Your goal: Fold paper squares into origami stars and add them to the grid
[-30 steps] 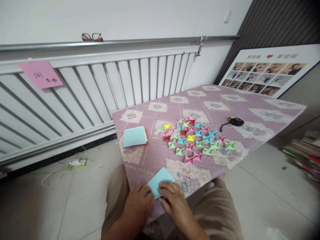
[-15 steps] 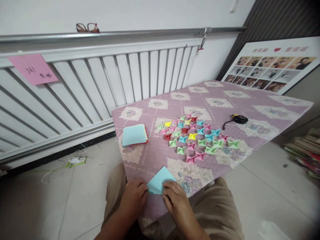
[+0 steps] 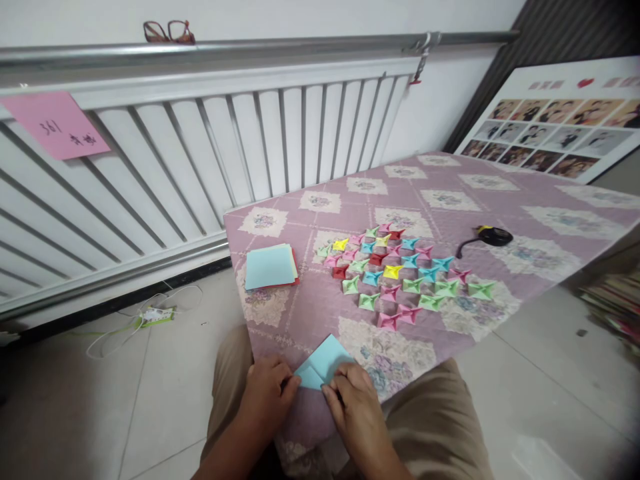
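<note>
The blue sheet [image 3: 330, 355] lies at the near corner of the surface [image 3: 310, 327], a flap turned over at its lower left. The left hand [image 3: 269, 392] pinches the left corner between thumb and fingers; the right hand [image 3: 354, 397] grips the lower right edge, fingers curled over the paper. If the 2 hands pull unevenly, the flap could slide off line and the crease would probably come out crooked. The cloth under the sheet looks soft, so pressing there may leave a blunt fold, and the surface narrows so much here that a corner could slip over the edge. The folded paper pieces [image 3: 393, 272] sit just beyond, loose and close together; a sweeping forearm might scatter them. The paper stack [image 3: 271, 268], to the left, looks safer.
</note>
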Demonstrator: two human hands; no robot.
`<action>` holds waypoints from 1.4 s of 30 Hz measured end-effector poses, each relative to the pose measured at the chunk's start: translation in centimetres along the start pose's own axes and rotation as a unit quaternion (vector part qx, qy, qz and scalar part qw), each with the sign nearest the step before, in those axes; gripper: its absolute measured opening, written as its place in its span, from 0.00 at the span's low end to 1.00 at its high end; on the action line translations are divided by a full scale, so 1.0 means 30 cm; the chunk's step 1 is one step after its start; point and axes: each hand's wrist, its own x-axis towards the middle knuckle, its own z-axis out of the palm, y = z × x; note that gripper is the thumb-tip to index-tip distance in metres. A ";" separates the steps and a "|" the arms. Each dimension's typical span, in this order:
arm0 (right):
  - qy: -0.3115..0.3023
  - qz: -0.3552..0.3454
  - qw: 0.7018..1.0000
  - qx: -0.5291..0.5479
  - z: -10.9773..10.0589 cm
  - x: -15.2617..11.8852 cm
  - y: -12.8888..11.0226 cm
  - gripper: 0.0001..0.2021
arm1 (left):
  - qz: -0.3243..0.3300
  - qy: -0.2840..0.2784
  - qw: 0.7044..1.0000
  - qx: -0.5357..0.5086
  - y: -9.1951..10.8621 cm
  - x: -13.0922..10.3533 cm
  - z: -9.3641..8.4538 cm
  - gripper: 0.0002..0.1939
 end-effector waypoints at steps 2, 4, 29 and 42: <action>0.000 0.008 1.000 -0.008 0.004 0.001 -0.002 0.07 | -0.009 0.000 1.000 0.012 -0.001 0.004 0.001 0.11; 0.002 0.015 1.000 -0.019 0.008 0.002 -0.003 0.08 | -0.015 -0.004 1.000 0.021 -0.003 0.007 -0.001 0.10; -0.014 0.049 0.995 -0.086 0.019 0.043 -0.012 0.12 | -0.015 -0.097 0.981 0.168 0.019 0.052 -0.029 0.11; -0.008 0.041 0.993 -0.111 0.018 0.049 -0.013 0.12 | 0.002 -0.094 0.978 0.188 0.014 0.058 -0.021 0.11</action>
